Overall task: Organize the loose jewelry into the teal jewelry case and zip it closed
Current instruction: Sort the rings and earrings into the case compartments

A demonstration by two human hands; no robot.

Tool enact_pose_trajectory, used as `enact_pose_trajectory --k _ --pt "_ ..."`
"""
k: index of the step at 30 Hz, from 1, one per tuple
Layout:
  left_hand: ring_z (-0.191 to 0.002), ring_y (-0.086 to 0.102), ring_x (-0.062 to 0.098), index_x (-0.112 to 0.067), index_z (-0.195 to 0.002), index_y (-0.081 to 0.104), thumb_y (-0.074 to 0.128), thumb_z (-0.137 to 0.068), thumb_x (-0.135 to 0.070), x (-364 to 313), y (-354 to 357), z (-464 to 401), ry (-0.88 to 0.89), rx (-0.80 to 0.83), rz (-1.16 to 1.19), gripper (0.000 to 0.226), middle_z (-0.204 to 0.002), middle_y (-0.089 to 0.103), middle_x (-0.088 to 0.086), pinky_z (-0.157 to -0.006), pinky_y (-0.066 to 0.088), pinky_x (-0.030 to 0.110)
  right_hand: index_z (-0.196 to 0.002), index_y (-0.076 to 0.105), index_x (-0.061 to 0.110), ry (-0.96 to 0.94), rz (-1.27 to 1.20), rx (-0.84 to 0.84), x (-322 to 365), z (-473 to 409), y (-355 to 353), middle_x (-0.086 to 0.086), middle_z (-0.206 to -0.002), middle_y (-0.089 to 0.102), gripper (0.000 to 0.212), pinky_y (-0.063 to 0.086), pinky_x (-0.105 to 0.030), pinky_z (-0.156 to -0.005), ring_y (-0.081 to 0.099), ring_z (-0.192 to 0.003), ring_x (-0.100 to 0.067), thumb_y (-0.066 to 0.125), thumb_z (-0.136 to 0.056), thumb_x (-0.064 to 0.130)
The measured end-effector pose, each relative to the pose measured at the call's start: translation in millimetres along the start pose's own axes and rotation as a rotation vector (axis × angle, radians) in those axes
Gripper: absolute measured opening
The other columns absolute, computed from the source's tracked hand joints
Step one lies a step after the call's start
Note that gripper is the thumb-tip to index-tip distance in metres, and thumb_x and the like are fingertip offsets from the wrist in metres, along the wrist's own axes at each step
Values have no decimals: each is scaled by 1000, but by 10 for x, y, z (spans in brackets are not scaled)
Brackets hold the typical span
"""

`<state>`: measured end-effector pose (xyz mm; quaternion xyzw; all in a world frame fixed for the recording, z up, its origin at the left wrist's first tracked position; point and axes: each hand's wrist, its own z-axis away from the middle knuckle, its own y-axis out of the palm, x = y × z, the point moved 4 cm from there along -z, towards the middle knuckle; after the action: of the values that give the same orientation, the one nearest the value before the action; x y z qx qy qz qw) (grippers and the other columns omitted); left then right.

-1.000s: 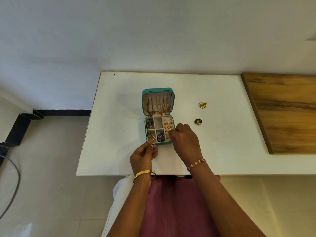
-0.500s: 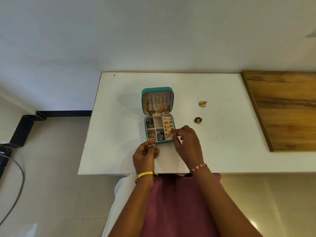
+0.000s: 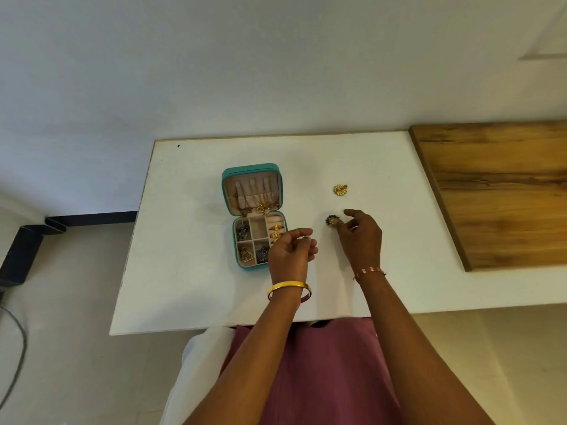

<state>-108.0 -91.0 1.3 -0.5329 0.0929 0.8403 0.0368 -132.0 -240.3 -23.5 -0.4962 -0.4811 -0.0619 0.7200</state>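
Teal jewelry case open, lid toward table far edge; right hand pinches dark earring; left hand loosely curled, empty.

Teal case, beige lining; gold earring; dark green-gold earring; white table
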Motion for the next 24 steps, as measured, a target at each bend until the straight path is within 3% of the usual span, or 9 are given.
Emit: enact_pose_trajectory --k 4,9,12,15,17,21,24 --pt "-60 59 8 -11 -88 64 50 -86 1 11 88 -68 -15 14 -31 18 -69 62 2 -60 52 15 -115 61 5 -4 87 97 -21 -101 95 -18 -104 57 33 35 -21 -76 57 -94 -27 61 -86 22" --pt "-67 59 12 -15 -85 63 51 -86 -1 39 119 -89 -29 21 -89 18 -72 63 0 -64 52 18 -96 66 3 -34 107 70 -26 -93 86 -18 -98 58 16 34 -22 -69 55 -83 -24 62 -84 13" --pt "-74 60 16 -14 -89 63 51 -88 -3 54 112 -107 -27 -16 -125 17 -83 63 5 -69 52 23 -94 68 3 -41 2 38 34 -26 27 -15 -93 66 14 36 -15 -64 53 -76 -14 64 -82 11" --pt "-81 59 20 -7 -108 62 51 -89 -9 33 124 -138 -27 -55 -152 22 -96 62 10 -71 53 25 -90 70 4 -78 -153 34 199 106 -35 -11 -88 71 13 39 -1 -61 56 -70 -12 69 -79 10" --pt "-83 61 22 -6 -115 60 51 -90 -12 -4 144 -173 -12 -48 -171 27 -101 64 13 -75 54 28 -90 71 4 -121 -192 69 316 203 -44 -10 -87 71 13 39 1 -62 56 -68 -8 69 -79 10" --pt "-85 62 22 -4 -111 62 53 -89 -6 -140 150 -227 79 -18 -154 24 -106 65 15 -63 54 13 -97 70 4 -169 -202 93 475 300 -67 -10 -90 70 17 41 0 -63 56 -71 -11 66 -81 8" --pt "-76 65 19 0 -108 63 54 -87 -5 -199 124 -283 91 -27 -104 23 -98 65 13 -58 53 11 -99 70 4 -184 -280 167 549 271 -103 -9 -87 69 18 45 -5 -62 59 -68 -11 63 -82 4"
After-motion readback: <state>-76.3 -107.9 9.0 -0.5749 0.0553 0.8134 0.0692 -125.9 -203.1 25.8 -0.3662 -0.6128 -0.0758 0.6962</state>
